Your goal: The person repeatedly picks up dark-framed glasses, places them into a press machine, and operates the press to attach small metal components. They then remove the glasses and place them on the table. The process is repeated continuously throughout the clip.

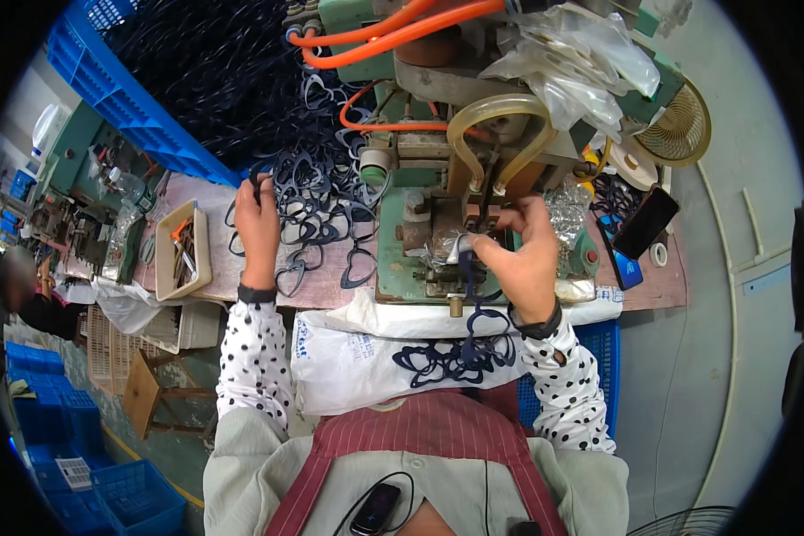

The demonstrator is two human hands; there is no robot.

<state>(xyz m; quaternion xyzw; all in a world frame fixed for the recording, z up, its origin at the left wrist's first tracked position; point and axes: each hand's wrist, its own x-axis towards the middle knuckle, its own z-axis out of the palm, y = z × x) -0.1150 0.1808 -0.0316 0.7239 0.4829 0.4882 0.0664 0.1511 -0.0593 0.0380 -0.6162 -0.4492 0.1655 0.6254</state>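
My right hand (525,263) is closed at the green bench machine (402,277), thumb and fingers pinching a dark blue eyeglass frame (469,266) by the machine's clamp (481,214). Part of that frame is hidden behind the fingers and the machine. To the left, my left hand (257,230) reaches to the edge of a loose pile of eyeglass frames (317,201). Its fingertips close on a dark piece that looks like one of these frames. More dark frames (460,362) lie on a white plastic sack (339,357) across my lap.
A blue crate (134,98) heaped with dark frames stands at the far left. Nearer is a beige tray (183,255) with tools. Orange hoses (393,36) cross above the machine. At right are a phone (648,221) and a small fan (679,125). Another person (40,299) sits far left.
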